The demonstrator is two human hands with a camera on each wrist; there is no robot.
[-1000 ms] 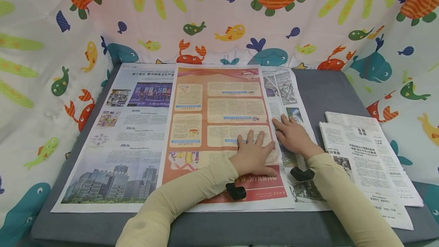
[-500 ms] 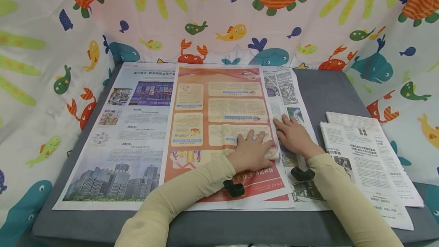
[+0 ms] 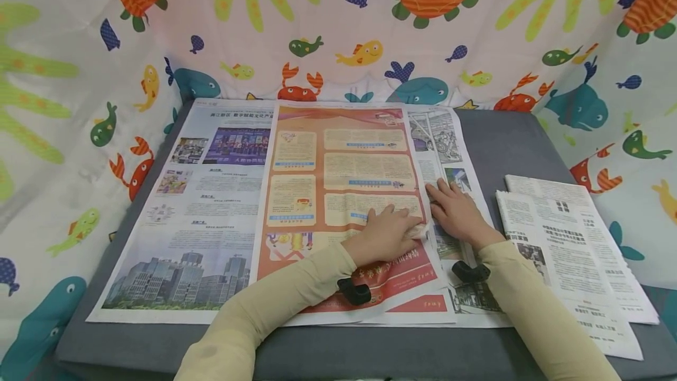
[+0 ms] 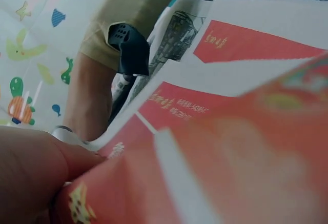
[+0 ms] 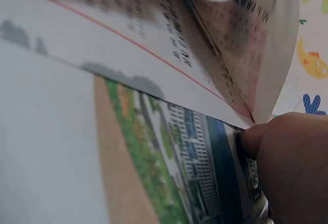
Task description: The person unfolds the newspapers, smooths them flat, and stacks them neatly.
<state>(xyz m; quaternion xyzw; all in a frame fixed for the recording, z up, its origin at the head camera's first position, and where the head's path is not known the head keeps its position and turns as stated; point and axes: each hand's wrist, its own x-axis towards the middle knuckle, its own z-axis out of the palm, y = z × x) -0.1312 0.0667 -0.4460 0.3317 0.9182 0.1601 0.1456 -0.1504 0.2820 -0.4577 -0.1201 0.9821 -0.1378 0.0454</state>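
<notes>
One orange newspaper sheet point(image 3: 370, 166) lies over other spread pages point(image 3: 211, 204) on the grey table point(image 3: 508, 146). From the head view, your left hand point(image 3: 382, 237) pinches its bunched right edge, while your right hand point(image 3: 459, 207) rests beside it, fingers extended on the paper. In the left wrist view, the pinched paper rises in a fold; a hard pull could tear it. In the right wrist view, a digit touches the page beneath a curled edge; too light a press could let lower sheets slide.
</notes>
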